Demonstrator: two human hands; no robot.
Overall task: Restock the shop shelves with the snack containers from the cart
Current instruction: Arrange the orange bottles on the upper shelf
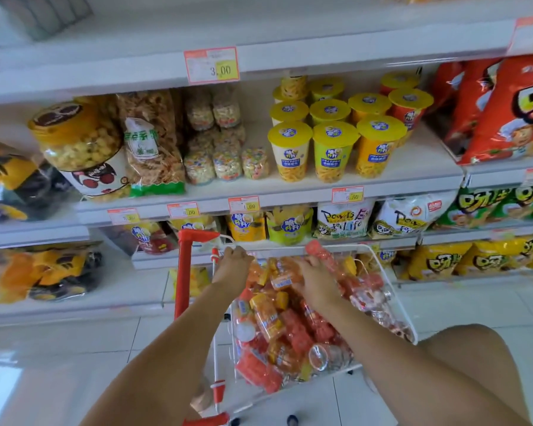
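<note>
A white wire cart with red trim stands before the shelves, heaped with clear snack containers of red and orange snacks. My left hand grips the cart's far left rim. My right hand reaches into the heap and closes on a clear tube of red snacks that sticks up past the fingers. On the middle shelf stand several yellow-lidded snack cups.
The middle shelf also holds a popcorn jar, bagged snacks and small cereal packs. Red chip bags fill the right bay. Lower shelves carry more bags. My knee is at the cart's right, over a white tiled floor.
</note>
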